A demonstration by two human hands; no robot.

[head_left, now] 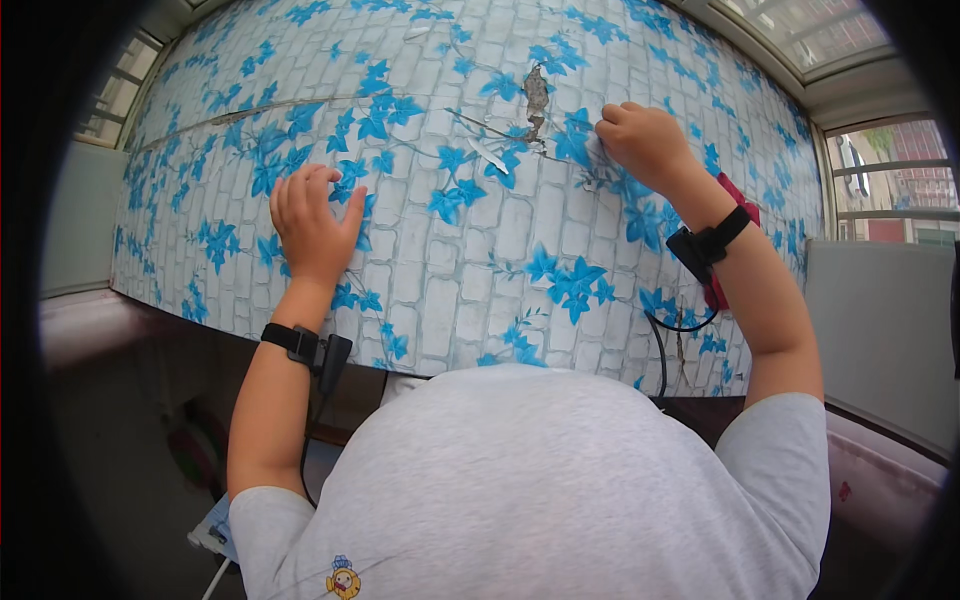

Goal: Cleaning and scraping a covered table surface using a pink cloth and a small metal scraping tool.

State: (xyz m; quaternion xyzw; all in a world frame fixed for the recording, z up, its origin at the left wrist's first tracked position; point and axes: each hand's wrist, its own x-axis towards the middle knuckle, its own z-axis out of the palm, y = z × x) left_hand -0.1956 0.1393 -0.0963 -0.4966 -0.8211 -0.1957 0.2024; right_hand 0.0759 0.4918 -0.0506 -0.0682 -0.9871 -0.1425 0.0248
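Nearest me, my left hand (312, 225) lies flat, fingers loosely curled and holding nothing, pressing the blue-flowered brick-pattern covering (450, 270) against the wall. Farther up, my right hand (645, 140) is closed in a pinch on the covering's torn edge (590, 150), just right of the rip (537, 100) where bare grey shows through. If I pull too sharply there, I judge the tear could run on through the sheet, or a loose sliver (490, 155) could snap off. If my left slips, the sheet may wrinkle.

Glossy, torn printed wall covering (470, 250)
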